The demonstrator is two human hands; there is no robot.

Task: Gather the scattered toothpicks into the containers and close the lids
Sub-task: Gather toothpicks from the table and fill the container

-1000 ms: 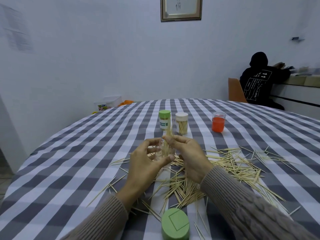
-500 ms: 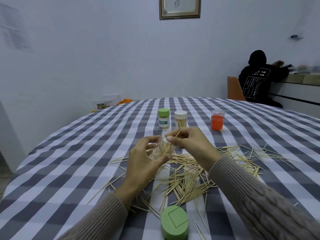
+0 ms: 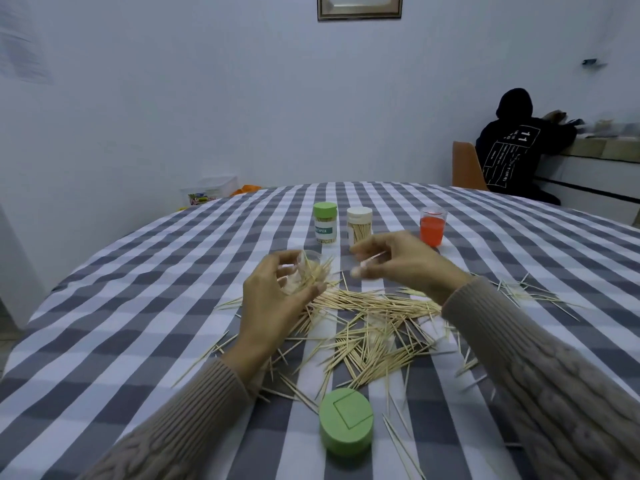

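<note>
Head view shows the left hand (image 3: 273, 299) at the middle of the frame, closed around a clear jar (image 3: 304, 271) that is tilted, with some toothpicks sticking out of its mouth. To the right of it, the right hand (image 3: 398, 265) pinches 1 or 2 toothpicks (image 3: 372, 259) between thumb and fingers, close to the jar but not yet at its mouth. Many loose toothpicks (image 3: 367, 327) lie on the checked table (image 3: 138, 306) below both hands, more toward the right edge. A green lid (image 3: 346, 422) waits at the bottom center. At the upper center stand 3 more jars, 2 of them already closed.

I think the step is feeding the sticks in. It is better to line them parallel with those inside, keep the jar tilted toward the right hand, and slide them in, not drop them.
</note>
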